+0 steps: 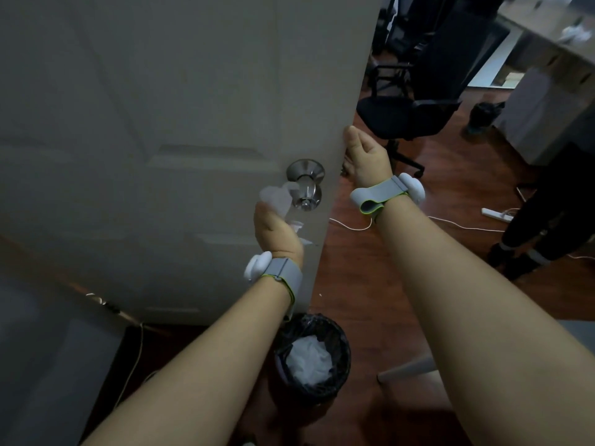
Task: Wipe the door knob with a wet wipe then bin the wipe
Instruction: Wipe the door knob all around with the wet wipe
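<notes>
Now, left hand [278, 231] at centre frame, grip pinched round a crumpled white wet wipe [277, 197], wipe pressed against the left side of the steel door knob [306, 185] on the pale door [161, 123]

Right hand [365, 156] just right of the knob, grip hooked over the door's free edge, thumb lying on the edge, fingers hidden behind it

Grey wristbands [281, 273] with white pods on both wrists

Lower centre, directly below the left forearm, a bin [314, 358] with a black liner on the reddish wooden floor [354, 268], white crumpled stuff already inside

Upper right, black office chair [409, 107], and a white cable [450, 225] trailing across the floor at right

Far right, a person's dark-clad legs [541, 226], blurred
</notes>
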The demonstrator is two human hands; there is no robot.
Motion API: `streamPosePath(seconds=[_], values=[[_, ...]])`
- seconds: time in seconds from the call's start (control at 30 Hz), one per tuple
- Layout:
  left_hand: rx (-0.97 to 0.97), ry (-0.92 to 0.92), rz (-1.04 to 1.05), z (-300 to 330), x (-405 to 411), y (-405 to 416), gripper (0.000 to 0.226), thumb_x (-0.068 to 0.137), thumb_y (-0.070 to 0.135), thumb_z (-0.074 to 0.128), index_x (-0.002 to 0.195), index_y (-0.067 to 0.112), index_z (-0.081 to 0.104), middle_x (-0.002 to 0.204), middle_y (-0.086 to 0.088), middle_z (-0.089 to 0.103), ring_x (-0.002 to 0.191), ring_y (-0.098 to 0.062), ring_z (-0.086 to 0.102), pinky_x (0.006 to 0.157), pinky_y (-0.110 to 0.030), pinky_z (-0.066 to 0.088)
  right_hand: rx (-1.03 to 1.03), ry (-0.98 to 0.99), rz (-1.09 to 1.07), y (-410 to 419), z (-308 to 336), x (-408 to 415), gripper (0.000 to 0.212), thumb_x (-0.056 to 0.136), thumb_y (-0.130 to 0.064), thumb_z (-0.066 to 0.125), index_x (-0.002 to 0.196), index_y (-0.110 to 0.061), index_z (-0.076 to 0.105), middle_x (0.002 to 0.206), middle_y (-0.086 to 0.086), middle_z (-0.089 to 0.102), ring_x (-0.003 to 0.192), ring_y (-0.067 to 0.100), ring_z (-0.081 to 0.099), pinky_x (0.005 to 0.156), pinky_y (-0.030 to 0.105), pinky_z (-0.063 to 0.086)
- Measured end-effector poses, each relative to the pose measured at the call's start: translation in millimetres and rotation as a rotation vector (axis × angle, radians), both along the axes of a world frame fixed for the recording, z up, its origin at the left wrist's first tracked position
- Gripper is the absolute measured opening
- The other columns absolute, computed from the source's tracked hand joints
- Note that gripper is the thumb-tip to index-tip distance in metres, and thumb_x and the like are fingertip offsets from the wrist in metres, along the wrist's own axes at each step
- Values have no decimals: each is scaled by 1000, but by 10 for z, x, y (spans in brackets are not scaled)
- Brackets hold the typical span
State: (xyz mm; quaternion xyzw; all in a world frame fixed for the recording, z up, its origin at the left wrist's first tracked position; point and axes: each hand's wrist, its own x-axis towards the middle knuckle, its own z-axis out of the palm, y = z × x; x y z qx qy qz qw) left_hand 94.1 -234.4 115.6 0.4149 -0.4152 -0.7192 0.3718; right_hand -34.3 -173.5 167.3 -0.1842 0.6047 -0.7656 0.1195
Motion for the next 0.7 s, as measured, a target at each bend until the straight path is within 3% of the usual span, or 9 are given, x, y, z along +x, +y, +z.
streamPosePath(seconds=[0.07,0.13,0.27,0.37,0.43,0.53,0.63,0.7], values=[[-209,-120,93,19,37,1,35,99,23,32,111,2,58,124,-22,58,105,-32,57,90,-41,47,-31,-24,14,4,-4,18,27,98,-24,47,114,-8,62,93,14,55,92,26,39,69,33,39],[-441,-151,78,35,76,28,28,89,16,40,103,0,58,110,-23,59,100,-38,58,87,-43,49,-28,-31,5,8,-3,21,34,98,-23,47,121,-1,58,96,17,50,94,26,37,73,37,36],[-811,-112,12,6,105,122,20,78,3,60,98,5,60,101,-2,49,91,-6,51,81,0,37,-28,-54,-18,12,18,41,35,98,-19,46,124,4,54,98,18,48,85,21,39,68,30,39],[-960,-112,-15,-12,111,79,24,76,3,67,99,6,62,101,-3,45,86,8,42,79,9,31,-51,-58,2,17,30,54,37,99,-17,45,127,7,51,105,15,57,83,19,53,69,24,47],[-1032,-144,-15,16,120,30,25,73,2,68,97,5,63,99,-12,50,85,6,43,77,11,28,-62,-58,12,15,37,62,38,99,-16,44,129,8,50,109,18,60,89,22,58,72,22,51],[-1028,-194,11,82,111,66,22,69,0,66,91,3,64,97,-17,56,86,-8,51,75,7,32,-78,-67,6,9,28,55,39,99,-16,45,129,8,50,110,19,61,92,24,58,76,23,52],[-816,-193,94,128,91,139,17,68,0,66,84,4,65,92,-14,60,85,-21,58,70,-11,38,-64,-53,10,11,5,32,38,98,-18,46,128,5,52,105,15,63,89,21,60,78,25,52],[-653,-225,103,133,102,130,13,69,3,65,80,8,64,90,-11,64,82,-22,59,65,-12,35,-56,-46,11,10,-14,15,37,98,-18,46,127,4,53,102,14,61,88,21,57,77,26,51]])
